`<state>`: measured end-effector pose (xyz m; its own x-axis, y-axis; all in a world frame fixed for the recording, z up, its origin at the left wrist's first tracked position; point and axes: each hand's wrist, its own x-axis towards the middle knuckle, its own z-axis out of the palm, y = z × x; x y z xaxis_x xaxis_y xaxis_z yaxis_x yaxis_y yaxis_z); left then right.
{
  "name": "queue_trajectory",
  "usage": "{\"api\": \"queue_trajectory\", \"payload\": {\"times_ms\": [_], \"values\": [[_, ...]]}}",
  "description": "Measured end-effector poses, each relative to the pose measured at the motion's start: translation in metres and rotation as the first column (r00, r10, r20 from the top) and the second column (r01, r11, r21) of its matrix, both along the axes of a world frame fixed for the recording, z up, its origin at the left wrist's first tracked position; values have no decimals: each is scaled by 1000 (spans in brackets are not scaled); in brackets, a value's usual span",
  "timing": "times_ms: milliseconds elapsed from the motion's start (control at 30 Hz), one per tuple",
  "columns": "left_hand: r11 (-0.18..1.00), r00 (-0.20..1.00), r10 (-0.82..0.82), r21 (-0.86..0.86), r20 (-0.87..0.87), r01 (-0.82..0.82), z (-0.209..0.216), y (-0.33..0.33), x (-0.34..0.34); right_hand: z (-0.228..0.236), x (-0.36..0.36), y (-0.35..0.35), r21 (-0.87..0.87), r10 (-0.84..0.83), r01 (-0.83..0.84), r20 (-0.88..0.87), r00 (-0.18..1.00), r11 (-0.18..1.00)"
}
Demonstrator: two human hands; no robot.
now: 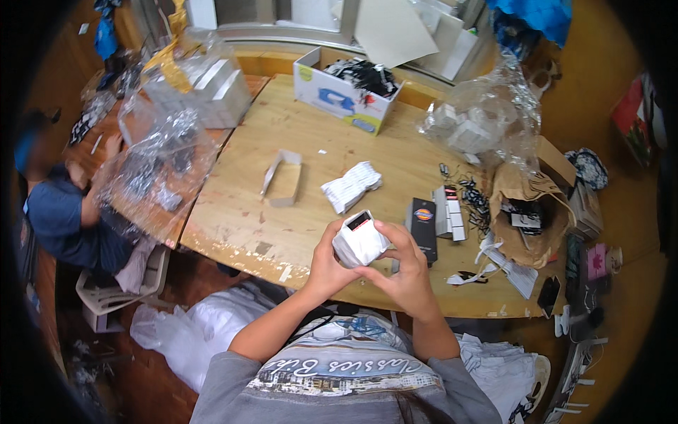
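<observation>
Between both hands, above the table's near edge, is a small white block-shaped bundle (360,244) with a black and red patch on its upper end. My left hand (327,261) grips its left side. My right hand (405,272) holds the other side, thumb below and fingers curled over the right edge. Whether the bundle is a wrapped stack or a carton I cannot tell. Just beyond it lies a crumpled white packet (352,186) with faint printed lines. A black box (421,230) stands right of my right hand, beside a stack of small white pieces (449,212).
Left of the packet sits a shallow open carton (286,191). A printed box of black strips (339,95) stands at the back. Clear plastic bags (480,124), a brown paper bag (505,191) and black cords (474,198) crowd the right. Another person (67,212) sits far left.
</observation>
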<state>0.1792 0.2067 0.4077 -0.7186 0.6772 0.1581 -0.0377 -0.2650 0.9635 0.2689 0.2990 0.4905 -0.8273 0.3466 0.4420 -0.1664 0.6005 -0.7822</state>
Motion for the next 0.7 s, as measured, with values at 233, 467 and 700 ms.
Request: {"api": "queue_trajectory", "payload": {"times_ms": [233, 467, 700], "values": [[997, 946, 54, 71, -319, -33, 3, -35, -10, 15, 2, -12, 45, 148, -154, 119, 982, 987], [992, 927, 42, 124, -372, 5, -1, -45, -16, 15, 4, -34, 110, 67, -75, 81, 994, 991], [998, 876, 37, 67, -480, -6, 4, -52, -19, 11, 9, -33, 285, 99, -107, 42, 994, 953]]}}
